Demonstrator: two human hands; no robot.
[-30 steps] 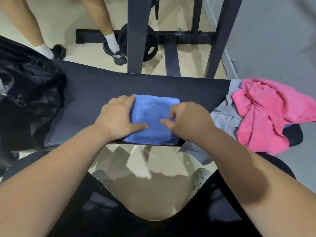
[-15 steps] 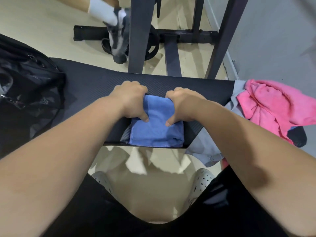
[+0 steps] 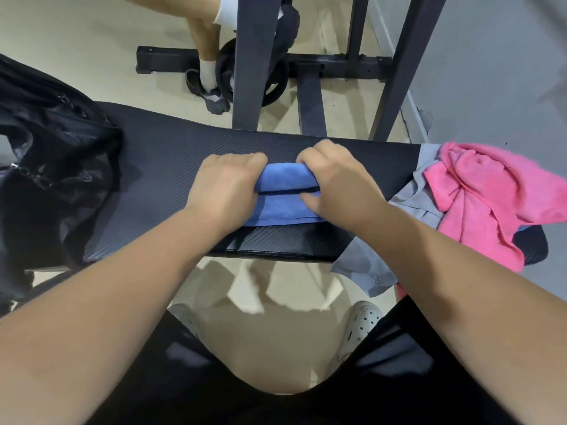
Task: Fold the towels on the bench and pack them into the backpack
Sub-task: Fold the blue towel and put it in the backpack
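**Blue towel gripped mid-fold at the middle of the counter**

At the left end of the counter (image 3: pixel 171 154), a black backpack (image 3: pixel 52 167) of glossy fabric and mesh is seen slumped; its opening cannot be made out. At the middle, the left hand (image 3: pixel 225 187) is curled over the left end of the blue towel (image 3: pixel 285 207), a soft, nappy cloth doubled into a thick, compact bundle on the ribbed dark padding. The right hand (image 3: pixel 340 182) is curled over its right end. A further fold toward the body is judged to be in hand. Next, the bundle must be held tight and carried left to the backpack. On the right, a crumpled pink towel (image 3: pixel 478 194) is left unfolded atop a smooth grey garment (image 3: pixel 362 262).
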